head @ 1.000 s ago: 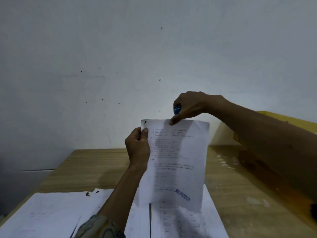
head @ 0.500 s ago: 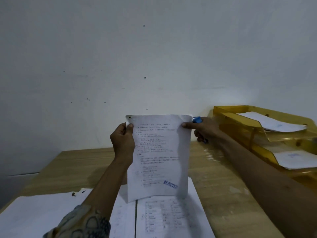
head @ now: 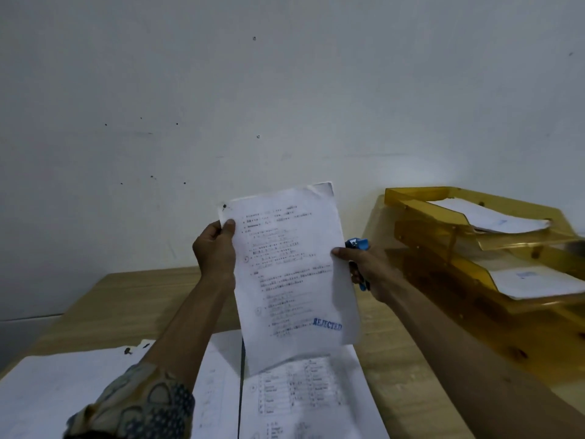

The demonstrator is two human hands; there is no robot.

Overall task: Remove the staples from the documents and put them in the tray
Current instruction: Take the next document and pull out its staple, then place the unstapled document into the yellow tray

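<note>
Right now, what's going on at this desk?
A person holds a sheet stamped REJECTED up over the desk. The left hand pinches its left edge; the right hand pinches the right edge and also grips a blue staple remover. Yellow trays with papers stand to the right.

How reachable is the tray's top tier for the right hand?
Likely yes: the right hand, pinching the document and holding a blue staple remover, is beside the yellow tray, with nothing between them. The top tier holds paper.
</note>
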